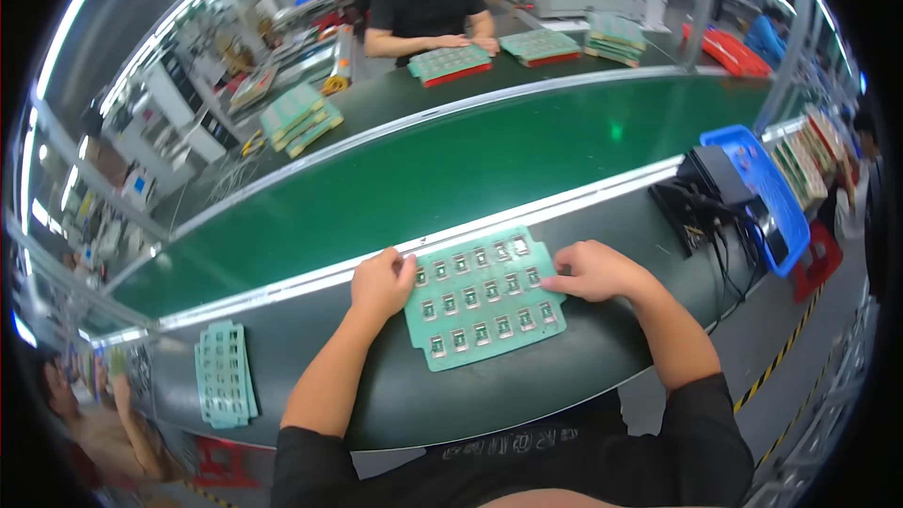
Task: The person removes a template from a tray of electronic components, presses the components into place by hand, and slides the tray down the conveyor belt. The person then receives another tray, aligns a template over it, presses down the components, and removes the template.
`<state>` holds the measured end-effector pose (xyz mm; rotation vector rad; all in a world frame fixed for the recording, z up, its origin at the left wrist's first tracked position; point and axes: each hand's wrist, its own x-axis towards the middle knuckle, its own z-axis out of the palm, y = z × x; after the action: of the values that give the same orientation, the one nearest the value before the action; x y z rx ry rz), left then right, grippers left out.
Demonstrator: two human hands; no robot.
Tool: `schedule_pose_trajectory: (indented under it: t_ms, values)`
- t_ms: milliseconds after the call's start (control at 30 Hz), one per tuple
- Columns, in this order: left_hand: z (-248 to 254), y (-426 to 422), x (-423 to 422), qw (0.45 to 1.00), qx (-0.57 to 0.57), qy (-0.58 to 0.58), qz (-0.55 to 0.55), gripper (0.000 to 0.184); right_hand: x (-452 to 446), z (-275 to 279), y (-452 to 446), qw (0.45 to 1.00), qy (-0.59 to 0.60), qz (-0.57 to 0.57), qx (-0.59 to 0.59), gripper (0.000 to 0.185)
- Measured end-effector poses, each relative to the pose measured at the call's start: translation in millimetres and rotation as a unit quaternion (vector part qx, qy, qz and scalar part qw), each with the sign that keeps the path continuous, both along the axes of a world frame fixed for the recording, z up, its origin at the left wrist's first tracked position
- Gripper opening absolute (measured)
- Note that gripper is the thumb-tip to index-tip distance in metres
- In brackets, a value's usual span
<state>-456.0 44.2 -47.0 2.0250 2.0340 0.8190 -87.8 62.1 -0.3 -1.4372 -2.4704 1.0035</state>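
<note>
A light green tray lies on the dark bench in front of me, with rows of small metal-framed parts set in it. My left hand is at its left edge, fingers curled and thumb on the rim. At the opposite edge, my right hand is closed with thumb and fingertips against the tray, close to the end of the middle row. Some of the fingertips are hidden, so how firmly either hand grips cannot be seen.
Stacked green trays lie at the bench's left end. Beyond the metal rail runs a green conveyor belt. To my right are a black device with cables and a blue bin. Across the belt, a co-worker handles a green tray.
</note>
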Motion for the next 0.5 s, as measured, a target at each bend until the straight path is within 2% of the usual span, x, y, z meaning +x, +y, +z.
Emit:
schedule_pose_trajectory:
  t_ms: [67,200,267,333,367,400,467,500]
  values:
    - [-5,0,-4,1.0,-0.004,0.01,0.014,0.034,-7,24,-8,0.993,0.006,-0.021,-0.116,0.043]
    - [5,2,5,0.995,-0.077,-0.002,0.06,0.036,3,-3,6,0.978,0.065,-0.02,-0.198,0.047]
    - [-5,5,-1,0.998,-0.049,-0.02,0.046,0.036,1,-3,5,0.97,0.093,-0.047,-0.22,0.043]
    - [-19,8,-12,0.998,-0.036,-0.044,0.033,0.035,-3,-2,5,0.989,0.068,-0.04,-0.122,0.037]
    - [-29,5,-17,0.996,0.029,-0.09,-0.001,0.031,-4,-3,4,0.995,0.052,-0.035,-0.074,0.035]
    - [-34,5,-20,0.992,0.03,-0.122,-0.013,0.03,-6,-19,6,0.992,0.109,-0.054,0.023,0.034]
    - [-36,4,-26,0.982,0.03,-0.184,-0.035,0.03,-18,-64,8,0.948,0.218,-0.092,0.215,0.035]
    - [-34,4,-22,0.978,0.045,-0.201,-0.029,0.031,-18,-61,3,0.952,0.219,-0.098,0.188,0.037]
